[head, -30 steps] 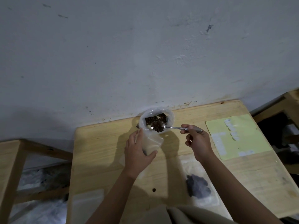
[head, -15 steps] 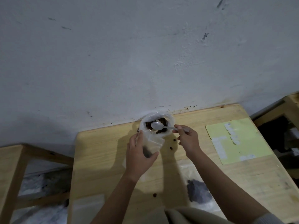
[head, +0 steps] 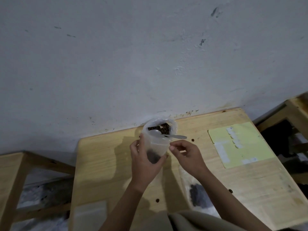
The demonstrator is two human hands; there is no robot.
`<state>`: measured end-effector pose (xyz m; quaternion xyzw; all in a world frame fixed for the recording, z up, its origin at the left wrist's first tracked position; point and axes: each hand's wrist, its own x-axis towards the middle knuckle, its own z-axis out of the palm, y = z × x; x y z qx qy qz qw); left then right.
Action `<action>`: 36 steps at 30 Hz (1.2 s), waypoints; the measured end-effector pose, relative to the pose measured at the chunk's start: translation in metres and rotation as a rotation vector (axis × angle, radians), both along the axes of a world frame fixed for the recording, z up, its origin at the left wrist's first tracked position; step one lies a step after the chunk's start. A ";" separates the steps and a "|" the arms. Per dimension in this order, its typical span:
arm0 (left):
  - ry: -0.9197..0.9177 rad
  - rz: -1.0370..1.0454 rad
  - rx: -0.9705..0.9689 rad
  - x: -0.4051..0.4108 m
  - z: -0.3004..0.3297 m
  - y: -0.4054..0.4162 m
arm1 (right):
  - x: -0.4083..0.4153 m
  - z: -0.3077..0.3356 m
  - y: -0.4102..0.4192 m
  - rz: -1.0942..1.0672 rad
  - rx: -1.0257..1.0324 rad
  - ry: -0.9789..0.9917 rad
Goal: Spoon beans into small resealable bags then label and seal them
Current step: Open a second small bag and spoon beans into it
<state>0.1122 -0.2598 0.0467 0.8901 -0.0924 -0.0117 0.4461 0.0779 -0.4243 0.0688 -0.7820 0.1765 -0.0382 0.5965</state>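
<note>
My left hand (head: 144, 161) grips a small clear resealable bag (head: 156, 149) upright, with a dark clump of beans at its bottom. Behind it against the wall stands the bean container (head: 160, 126), a plastic-lined tub of brown beans. The spoon (head: 168, 135) lies across its rim, bowl inside, handle pointing right, with no hand on it. My right hand (head: 185, 153) hovers just right of the bag's mouth with thumb and forefinger near its top edge; I cannot tell whether they pinch the bag.
A yellow label sheet (head: 240, 144) with white stickers lies at the right of the wooden table (head: 103, 157). A filled bag of dark beans (head: 198, 195) lies near the front. Empty bags (head: 90, 214) sit front left. Loose beans (head: 192, 140) dot the table.
My right hand let go of the spoon, leaving it resting on the container, and moved back toward the bag's mouth. The camera view shifted slightly.
</note>
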 end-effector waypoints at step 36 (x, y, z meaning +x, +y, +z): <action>0.072 0.146 -0.684 -0.091 0.097 -0.039 | -0.096 0.062 -0.003 -0.242 0.370 -0.277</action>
